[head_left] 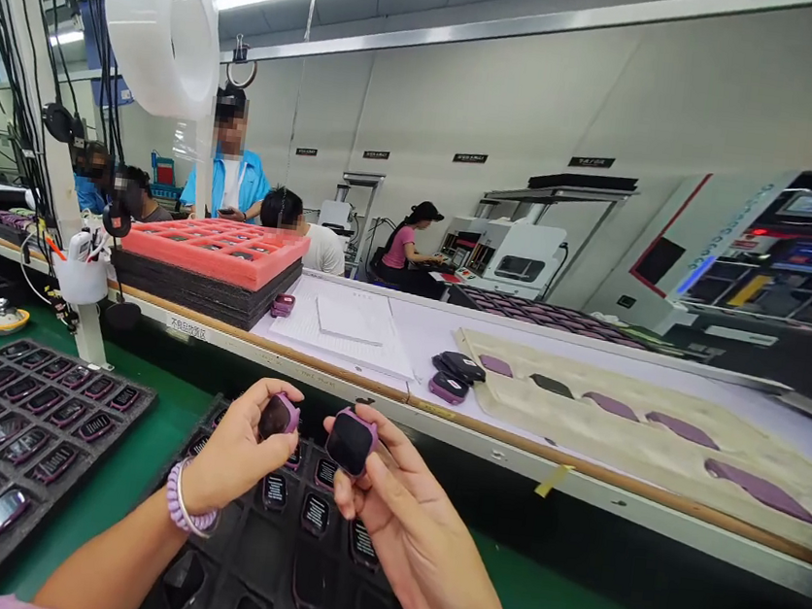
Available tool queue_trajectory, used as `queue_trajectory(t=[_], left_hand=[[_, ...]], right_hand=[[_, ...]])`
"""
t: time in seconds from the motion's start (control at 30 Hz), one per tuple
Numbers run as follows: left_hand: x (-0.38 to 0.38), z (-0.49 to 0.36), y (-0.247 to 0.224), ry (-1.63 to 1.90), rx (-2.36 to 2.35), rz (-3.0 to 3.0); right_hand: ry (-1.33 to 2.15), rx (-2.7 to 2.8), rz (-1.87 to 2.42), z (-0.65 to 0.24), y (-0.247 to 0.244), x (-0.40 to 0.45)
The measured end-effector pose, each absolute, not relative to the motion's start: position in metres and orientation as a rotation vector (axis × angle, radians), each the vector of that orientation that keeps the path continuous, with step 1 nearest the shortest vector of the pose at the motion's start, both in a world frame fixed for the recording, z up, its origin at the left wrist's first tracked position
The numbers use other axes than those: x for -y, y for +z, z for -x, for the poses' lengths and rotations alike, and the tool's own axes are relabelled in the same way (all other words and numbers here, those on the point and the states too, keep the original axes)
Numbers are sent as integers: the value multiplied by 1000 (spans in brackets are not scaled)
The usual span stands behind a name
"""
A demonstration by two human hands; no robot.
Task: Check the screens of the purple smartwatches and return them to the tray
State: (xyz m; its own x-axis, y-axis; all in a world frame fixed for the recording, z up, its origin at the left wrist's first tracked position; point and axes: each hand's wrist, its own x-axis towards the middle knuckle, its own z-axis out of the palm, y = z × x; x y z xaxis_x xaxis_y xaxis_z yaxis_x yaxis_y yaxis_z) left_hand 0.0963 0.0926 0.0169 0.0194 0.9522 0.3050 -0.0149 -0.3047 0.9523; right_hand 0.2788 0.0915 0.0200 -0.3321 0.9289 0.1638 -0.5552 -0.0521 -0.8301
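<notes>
My left hand [243, 447] holds a purple-framed watch case [279, 416] with a dark face between thumb and fingers. A second purple case [351, 441], its black screen turned toward me, is gripped by the fingertips of my right hand [402, 504]. The two cases are close together but apart. Below both hands lies a black foam tray [261, 547] with more cases in some of its pockets, partly covered by my hands and forearms.
At the left is another foam tray [84, 463] full of cases. A shelf [338, 385] crosses ahead, bearing a red foam tray [263, 274] on black ones, dark cases [449, 386] and a beige cloth [603, 435] with purple pieces. Several people are behind it.
</notes>
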Motion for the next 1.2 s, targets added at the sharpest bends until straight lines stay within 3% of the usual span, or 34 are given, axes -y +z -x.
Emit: queue_trajectory(t=[1.2], left_hand=[[-113, -84, 5, 1674, -1242, -1656]], right_hand=[[1561, 1133, 412, -278, -4, -127]])
